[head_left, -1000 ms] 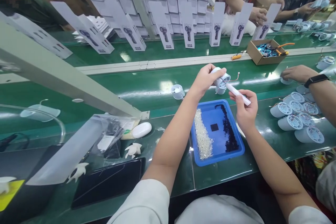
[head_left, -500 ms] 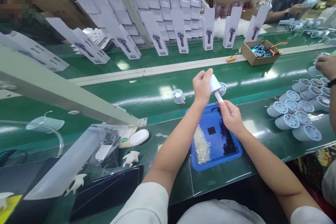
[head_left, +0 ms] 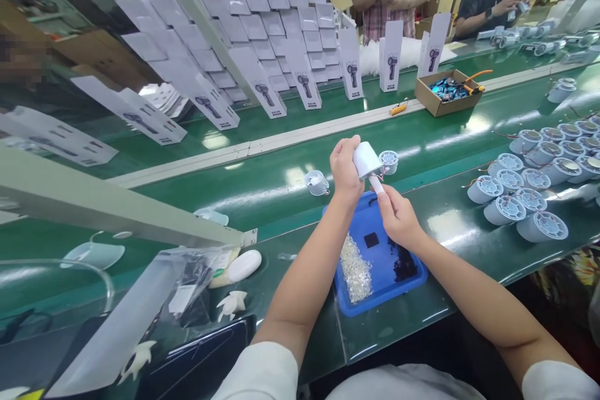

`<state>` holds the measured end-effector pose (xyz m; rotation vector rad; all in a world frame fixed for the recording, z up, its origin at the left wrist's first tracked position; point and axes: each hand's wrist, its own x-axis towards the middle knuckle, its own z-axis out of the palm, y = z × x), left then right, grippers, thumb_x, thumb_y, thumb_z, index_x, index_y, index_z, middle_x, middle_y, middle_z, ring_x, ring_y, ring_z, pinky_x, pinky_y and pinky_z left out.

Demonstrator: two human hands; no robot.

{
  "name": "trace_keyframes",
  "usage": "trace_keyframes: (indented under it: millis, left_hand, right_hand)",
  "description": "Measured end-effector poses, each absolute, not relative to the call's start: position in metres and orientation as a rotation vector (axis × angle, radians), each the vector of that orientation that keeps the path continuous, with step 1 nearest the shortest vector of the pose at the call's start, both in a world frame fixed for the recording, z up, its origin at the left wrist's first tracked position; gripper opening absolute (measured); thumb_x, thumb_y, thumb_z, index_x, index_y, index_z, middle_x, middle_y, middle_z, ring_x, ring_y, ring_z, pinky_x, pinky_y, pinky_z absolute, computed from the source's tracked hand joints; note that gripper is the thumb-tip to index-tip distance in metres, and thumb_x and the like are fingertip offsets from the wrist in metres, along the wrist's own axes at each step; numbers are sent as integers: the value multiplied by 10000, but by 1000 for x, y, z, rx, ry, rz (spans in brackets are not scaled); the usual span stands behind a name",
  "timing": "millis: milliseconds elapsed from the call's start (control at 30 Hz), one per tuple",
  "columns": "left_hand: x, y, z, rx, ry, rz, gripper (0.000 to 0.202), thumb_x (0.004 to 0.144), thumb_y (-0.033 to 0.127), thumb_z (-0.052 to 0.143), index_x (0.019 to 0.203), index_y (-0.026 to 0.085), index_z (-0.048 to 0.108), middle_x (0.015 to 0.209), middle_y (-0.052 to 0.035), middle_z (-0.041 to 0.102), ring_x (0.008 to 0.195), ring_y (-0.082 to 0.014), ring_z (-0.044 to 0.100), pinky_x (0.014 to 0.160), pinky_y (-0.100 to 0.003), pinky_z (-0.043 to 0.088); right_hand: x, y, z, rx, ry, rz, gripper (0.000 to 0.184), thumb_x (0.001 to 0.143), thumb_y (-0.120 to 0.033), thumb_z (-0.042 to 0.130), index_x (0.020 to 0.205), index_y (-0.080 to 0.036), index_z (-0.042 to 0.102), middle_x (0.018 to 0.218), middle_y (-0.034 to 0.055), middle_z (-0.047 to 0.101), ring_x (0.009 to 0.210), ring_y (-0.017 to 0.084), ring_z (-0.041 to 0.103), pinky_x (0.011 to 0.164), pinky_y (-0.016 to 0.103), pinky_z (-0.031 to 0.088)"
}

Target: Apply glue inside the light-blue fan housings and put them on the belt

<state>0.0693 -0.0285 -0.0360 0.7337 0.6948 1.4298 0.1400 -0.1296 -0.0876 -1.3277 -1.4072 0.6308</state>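
Fingers point(head_left: 352, 145) of the left hand point(head_left: 345, 169) curl round a pale-blue cylindrical housing point(head_left: 367, 159) near the middle of the frame, closed firmly against its left side. The housing sits tilted in that grasp, its rim turned toward the lower right, with thin wires point(head_left: 384, 172) at the rim's right side. The left arm point(head_left: 302, 278) rises from a white sleeve point(head_left: 267, 362) at the bottom of the frame, slanting up and to the right.

Thumb and fingers of the right hand point(head_left: 398, 215) pinch a slim white rod point(head_left: 376, 184) just below the housing. The rod's upper end meets the rim; whether it goes inside cannot be told. The right forearm point(head_left: 464, 278) slopes up and leftward from an elbow bent near the lower right, so both hands converge over the upper part of a blue tray point(head_left: 380, 274). Clear pellets point(head_left: 356, 275) lie along the tray's left side, black bits point(head_left: 403, 264) on its right, and a dark square point(head_left: 371, 239) between.

Just to the right of the held housing, a ribbed fan housing point(head_left: 389, 161) stands on the green surface point(head_left: 391, 334). Another small housing point(head_left: 317, 182) is left of the left hand, while grouped fan housings point(head_left: 509, 209) fill the right of the frame.
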Motion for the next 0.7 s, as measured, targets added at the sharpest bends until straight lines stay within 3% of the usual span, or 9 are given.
trace_keyframes:
  millis: [200,533,700]
  left_hand:
    - [70,-33,-33,759,710,1394,383,694,415,671,613,202,364,527,70,416,465,-68,488,456,-185,395]
    - [78,-31,-39,743,684,1338,383,790,400,630,651,199,335,578,72,382,477,-45,428,477,-175,359]
    - [82,-35,-36,982,623,1315,332,821,253,650,710,193,344,697,61,514,559,-21,493,520,-137,404]
  right_hand:
    - [137,-132,-90,-1286,-1353,679,446,957,-492,361,1091,-165,635,516,-56,393,450,119,369,486,278,337]
    - [146,-128,-97,-1211,-1236,795,551,919,-641,399,1022,-155,638,512,-83,298,437,93,268,431,258,261]
    - [154,-121,-98,-1225,-1212,746,515,921,-625,425,1056,-167,620,529,-81,319,447,94,282,435,253,266]
